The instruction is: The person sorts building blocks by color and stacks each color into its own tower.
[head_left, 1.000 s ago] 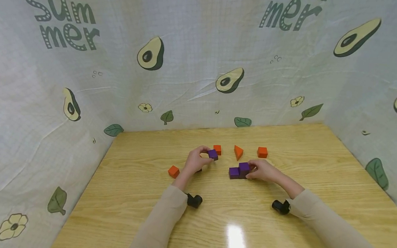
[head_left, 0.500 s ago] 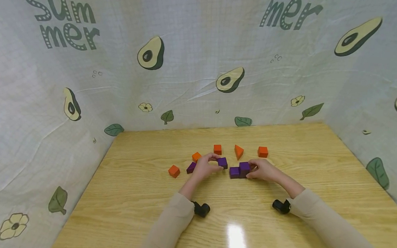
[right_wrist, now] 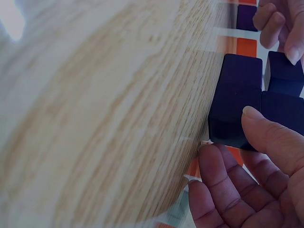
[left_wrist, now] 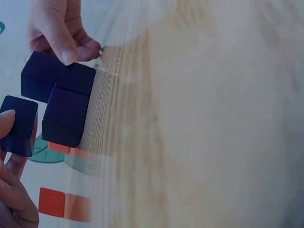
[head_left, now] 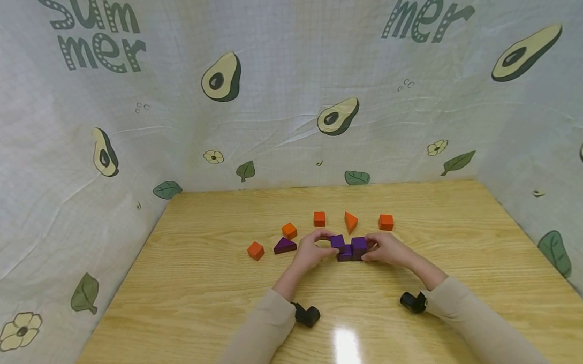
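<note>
My left hand pinches a purple cube between thumb and fingers. This cube is just above the left part of a low purple block; in the left wrist view the held cube looks apart from the other blocks. On the right stands a taller purple stack, with a purple cube on top. My right hand holds that stack at its right side, its thumb on the near face and fingers behind. Whether the hand grips one block or two is unclear.
A purple triangular block lies left of my left hand, near an orange cube and a red-orange cube. Behind the stack are a red cube, an orange triangular block and another red cube. A patterned cloth encloses the table.
My left hand has carried the purple cube rightward, up to the low purple block. The purple triangular block and orange cube behind that hand came into view. My right hand has stayed in place.
</note>
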A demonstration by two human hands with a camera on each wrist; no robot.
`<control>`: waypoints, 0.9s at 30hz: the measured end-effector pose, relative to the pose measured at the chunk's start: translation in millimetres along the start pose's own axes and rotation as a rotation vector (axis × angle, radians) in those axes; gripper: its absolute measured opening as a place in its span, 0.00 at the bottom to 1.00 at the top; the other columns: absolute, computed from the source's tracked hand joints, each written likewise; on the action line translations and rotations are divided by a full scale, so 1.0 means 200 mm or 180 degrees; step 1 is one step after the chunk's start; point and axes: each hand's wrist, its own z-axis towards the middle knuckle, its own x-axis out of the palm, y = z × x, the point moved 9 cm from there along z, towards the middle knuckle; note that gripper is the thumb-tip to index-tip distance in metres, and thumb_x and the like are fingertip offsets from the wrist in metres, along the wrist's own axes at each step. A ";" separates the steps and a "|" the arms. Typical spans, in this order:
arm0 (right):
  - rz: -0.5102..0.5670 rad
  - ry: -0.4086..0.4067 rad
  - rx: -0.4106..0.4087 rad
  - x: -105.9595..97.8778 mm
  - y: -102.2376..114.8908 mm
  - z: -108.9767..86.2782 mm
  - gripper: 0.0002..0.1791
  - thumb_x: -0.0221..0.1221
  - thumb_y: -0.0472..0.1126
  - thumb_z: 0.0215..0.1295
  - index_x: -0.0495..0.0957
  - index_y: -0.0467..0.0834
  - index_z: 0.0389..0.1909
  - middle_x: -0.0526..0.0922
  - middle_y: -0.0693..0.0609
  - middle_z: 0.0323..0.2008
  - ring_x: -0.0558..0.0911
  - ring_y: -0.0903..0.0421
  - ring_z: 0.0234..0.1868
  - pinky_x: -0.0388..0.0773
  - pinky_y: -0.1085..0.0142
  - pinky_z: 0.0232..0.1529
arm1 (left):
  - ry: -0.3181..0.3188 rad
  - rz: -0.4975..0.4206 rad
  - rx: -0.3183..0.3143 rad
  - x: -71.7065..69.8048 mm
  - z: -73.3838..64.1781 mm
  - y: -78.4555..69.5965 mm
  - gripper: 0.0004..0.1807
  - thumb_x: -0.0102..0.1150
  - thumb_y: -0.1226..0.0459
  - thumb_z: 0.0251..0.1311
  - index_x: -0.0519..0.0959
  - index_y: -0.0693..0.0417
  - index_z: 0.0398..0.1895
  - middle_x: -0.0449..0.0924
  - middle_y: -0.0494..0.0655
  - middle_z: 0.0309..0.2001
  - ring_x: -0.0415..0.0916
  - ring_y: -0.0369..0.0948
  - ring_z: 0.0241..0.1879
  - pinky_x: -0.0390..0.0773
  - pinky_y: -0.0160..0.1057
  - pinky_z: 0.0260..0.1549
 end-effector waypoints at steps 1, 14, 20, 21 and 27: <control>-0.0001 -0.0001 -0.0002 0.00 0.00 0.00 0.14 0.65 0.37 0.52 0.77 0.35 0.38 0.81 0.48 0.32 0.79 0.55 0.34 0.75 0.65 0.34 | 0.0001 0.0015 0.0007 0.01 0.00 0.00 0.19 0.69 0.65 0.47 0.78 0.51 0.45 0.77 0.47 0.48 0.67 0.36 0.23 0.71 0.31 0.20; 0.0043 0.0030 0.0016 0.00 0.00 0.01 0.13 0.65 0.37 0.52 0.76 0.36 0.36 0.81 0.48 0.32 0.79 0.55 0.34 0.75 0.64 0.34 | 0.0084 -0.0070 -0.0008 0.08 0.02 0.00 0.19 0.68 0.65 0.48 0.78 0.50 0.46 0.77 0.47 0.49 0.66 0.35 0.21 0.70 0.30 0.21; 0.0062 0.0035 0.0025 0.00 0.01 0.01 0.12 0.65 0.37 0.52 0.76 0.36 0.36 0.81 0.47 0.32 0.79 0.54 0.35 0.75 0.63 0.35 | 0.0070 -0.0058 0.0014 0.09 0.03 0.01 0.18 0.68 0.64 0.47 0.79 0.49 0.45 0.77 0.44 0.49 0.72 0.38 0.33 0.72 0.31 0.30; 0.0061 0.0033 0.0022 0.00 0.01 0.01 0.12 0.65 0.37 0.52 0.77 0.36 0.36 0.81 0.47 0.32 0.79 0.54 0.35 0.75 0.63 0.35 | 0.0066 -0.0058 0.0019 0.09 0.03 0.01 0.18 0.68 0.64 0.47 0.79 0.49 0.44 0.78 0.44 0.48 0.73 0.39 0.36 0.72 0.32 0.33; 0.0042 0.0016 0.0013 0.00 0.00 0.01 0.13 0.65 0.37 0.52 0.77 0.35 0.36 0.81 0.48 0.32 0.79 0.55 0.34 0.75 0.64 0.34 | 0.0033 -0.0066 0.0004 0.10 0.03 0.02 0.18 0.69 0.63 0.47 0.79 0.47 0.44 0.78 0.42 0.48 0.70 0.42 0.51 0.70 0.39 0.48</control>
